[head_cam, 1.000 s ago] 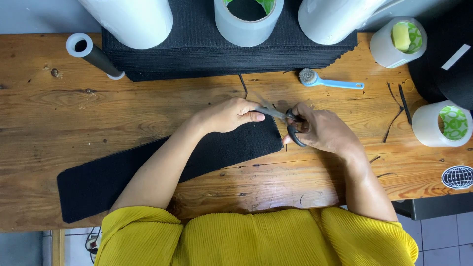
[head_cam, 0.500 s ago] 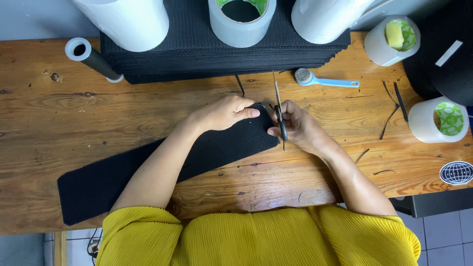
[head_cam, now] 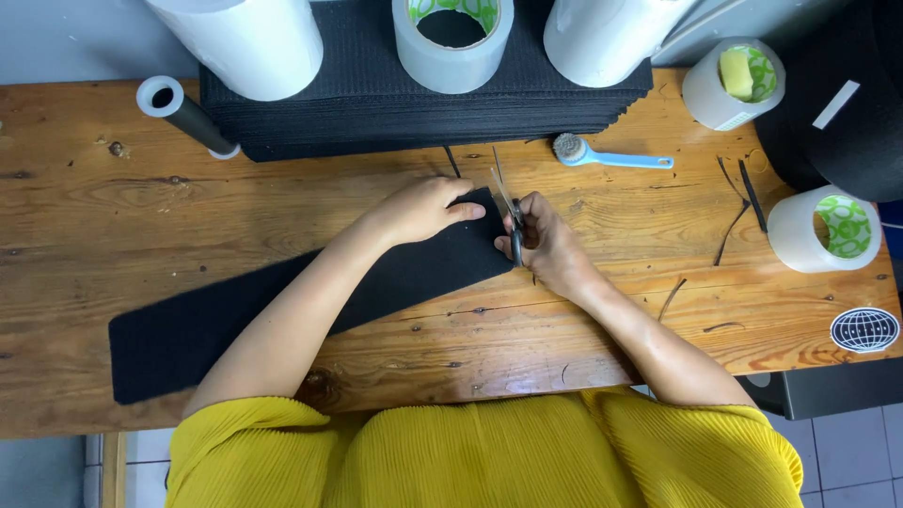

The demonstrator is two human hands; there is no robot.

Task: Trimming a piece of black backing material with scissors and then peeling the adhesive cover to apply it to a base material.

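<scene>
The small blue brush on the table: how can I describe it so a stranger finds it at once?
Start at the stack of black sheets at the far edge of the wooden table. Just in front of its right end, beyond the right hand with the scissors, lies the small brush. It is the only light blue thing there, with a round bristle head and a thin straight handle.
</scene>
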